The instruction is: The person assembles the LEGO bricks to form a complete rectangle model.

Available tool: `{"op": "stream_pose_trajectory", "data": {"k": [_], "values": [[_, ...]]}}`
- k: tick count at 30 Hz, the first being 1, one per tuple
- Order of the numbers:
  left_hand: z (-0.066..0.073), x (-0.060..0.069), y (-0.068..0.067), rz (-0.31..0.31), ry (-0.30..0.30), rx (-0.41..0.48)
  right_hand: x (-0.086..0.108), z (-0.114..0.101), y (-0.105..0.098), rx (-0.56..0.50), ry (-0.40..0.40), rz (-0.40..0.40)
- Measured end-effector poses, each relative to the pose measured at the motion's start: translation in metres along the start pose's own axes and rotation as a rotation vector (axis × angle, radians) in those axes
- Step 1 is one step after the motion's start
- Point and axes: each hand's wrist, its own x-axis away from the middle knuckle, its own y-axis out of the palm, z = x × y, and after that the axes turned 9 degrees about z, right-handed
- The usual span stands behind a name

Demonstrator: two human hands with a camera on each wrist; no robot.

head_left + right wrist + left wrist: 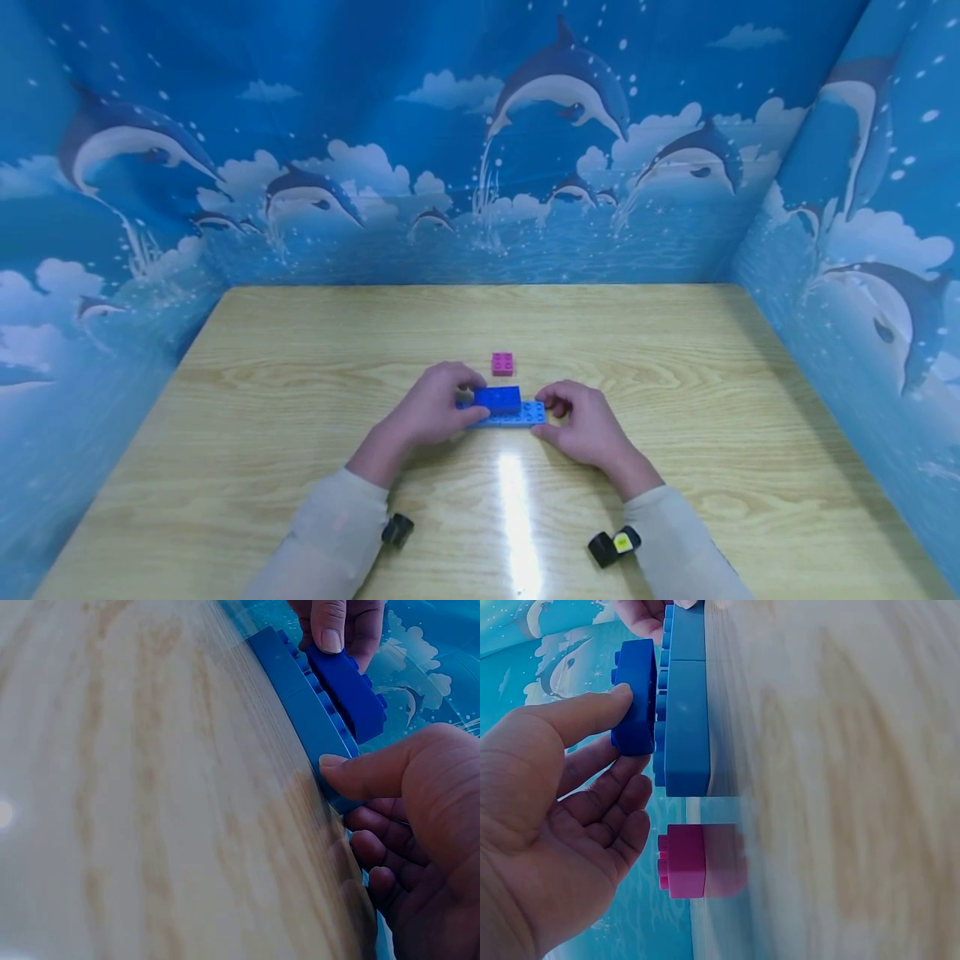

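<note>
A dark blue toy building brick (498,400) is pinched between the thumb and fingers of my left hand (433,410). It hovers just over the studs of two lighter blue bricks (687,724), which lie end to end on the table. In the right wrist view the dark brick (351,696) looks slightly tilted, with a narrow gap beneath it. My right hand (588,427) grips the right end of the light blue row, its thumb on the near side. Behind the row sits a small magenta brick (502,364), touched by neither hand.
The wood-grain table (300,350) is bounded at the back and sides by a blue curtain (420,200) printed with dolphins. A bright light reflection runs along the tabletop in front of the bricks. Black camera mounts (615,546) sit at the wrists.
</note>
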Motion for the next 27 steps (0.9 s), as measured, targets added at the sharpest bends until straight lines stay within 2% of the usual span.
{"op": "stream_pose_trajectory", "data": {"k": [11, 27], "values": [[-0.0024, 0.0001, 0.0008, -0.035, 0.039, -0.003, -0.0006, -0.0005, -0.0004, -0.006, 0.002, 0.000], [-0.0014, 0.0009, 0.0034, -0.044, 0.041, -0.018, -0.0008, -0.0015, -0.0013, -0.001, -0.001, -0.006]]}}
